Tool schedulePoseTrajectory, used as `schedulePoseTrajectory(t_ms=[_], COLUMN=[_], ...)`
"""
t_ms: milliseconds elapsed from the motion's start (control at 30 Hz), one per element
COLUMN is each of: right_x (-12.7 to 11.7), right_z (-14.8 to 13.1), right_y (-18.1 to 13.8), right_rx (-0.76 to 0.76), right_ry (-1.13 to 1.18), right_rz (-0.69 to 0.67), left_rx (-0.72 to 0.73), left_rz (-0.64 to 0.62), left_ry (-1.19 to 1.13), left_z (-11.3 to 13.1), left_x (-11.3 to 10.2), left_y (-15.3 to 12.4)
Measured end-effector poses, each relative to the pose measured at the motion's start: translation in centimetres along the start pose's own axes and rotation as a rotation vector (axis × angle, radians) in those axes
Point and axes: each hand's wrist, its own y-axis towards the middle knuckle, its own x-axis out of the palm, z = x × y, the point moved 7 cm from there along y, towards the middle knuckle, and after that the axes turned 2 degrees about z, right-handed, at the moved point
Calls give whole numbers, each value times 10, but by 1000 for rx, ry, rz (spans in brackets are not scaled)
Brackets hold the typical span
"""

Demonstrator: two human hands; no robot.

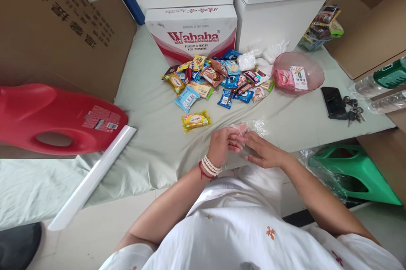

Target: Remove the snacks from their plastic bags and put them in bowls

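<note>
At the table's front edge, my left hand, with a beaded bracelet on the wrist, has its fingers bent against a crinkled clear plastic bag. A pinkish patch shows through the film by the fingertips. From the other side my right hand reaches in; its fingers are stretched out onto the bag and its thumb stands apart. A yellow-wrapped snack lies alone just beyond my left hand. Farther back is a heap of small wrapped snacks in blue, brown and yellow.
Behind the heap stands a Wahaha water carton. A pink translucent bowl holds pink and white packets. At right lie a phone, keys and plastic bottles. A red jug and white strip are left; a green stool stands lower right.
</note>
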Motion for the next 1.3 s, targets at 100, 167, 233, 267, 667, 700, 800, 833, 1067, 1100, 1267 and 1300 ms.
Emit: schedulePoseTrajectory(t_ms=[100,167,233,267,667,700,800,833,1067,1100,1267,1300], right_x=[1,4,8,10,-11,-22,-45,-46,-25,-25,-39,-42], right_z=[5,10,16,20,36,41,55,61,83,80,67,69], right_y=[-4,-5,-4,-3,5,0,-13,-15,-37,-38,-31,-30], right_rx=[-7,2,19,28,472,576,776,807,810,800,848,884], right_ry=[42,84,134,153,103,8,-296,-346,-237,-211,-74,-26], right_rz=[23,41,66,78,425,536,756,757,642,637,594,606], left_rx=[8,117,242,287,496,507,540,553,508,511,508,513], left_rz=[-9,66,173,229,533,553,578,576,500,498,492,491], left_ry=[46,208,451,582,1208,1220,1173,1148,1147,1147,1079,1071], left_z=[5,12,17,19,14,14,14,14,5,4,3,3], left_x=[-2,-10,-20,-24,-18,-17,-17,-17,-20,-21,-23,-23], left_y=[5,10,12,13,22,22,21,21,28,28,29,30])
